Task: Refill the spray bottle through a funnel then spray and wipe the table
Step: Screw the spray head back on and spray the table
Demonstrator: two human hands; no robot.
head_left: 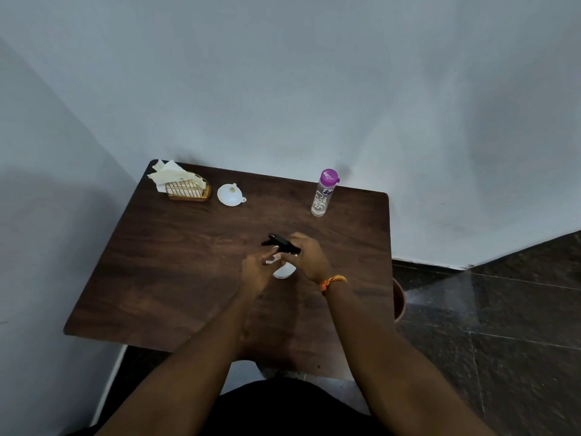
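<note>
From my seat, most of the spray bottle [283,271] is hidden behind both hands; I only see a bit of its white body and the black trigger head. I cannot tell how the left hand [256,272] grips it. The worktop [163,272] near edge is covered by my arms. A brown pot [398,299] is mostly hidden behind the worktop's right edge.

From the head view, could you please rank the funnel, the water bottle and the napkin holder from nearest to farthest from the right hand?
Measured from the right hand:
1. Water bottle, just beyond it, far right.
2. Funnel, far side, left of centre.
3. Napkin holder, far left corner.
</note>
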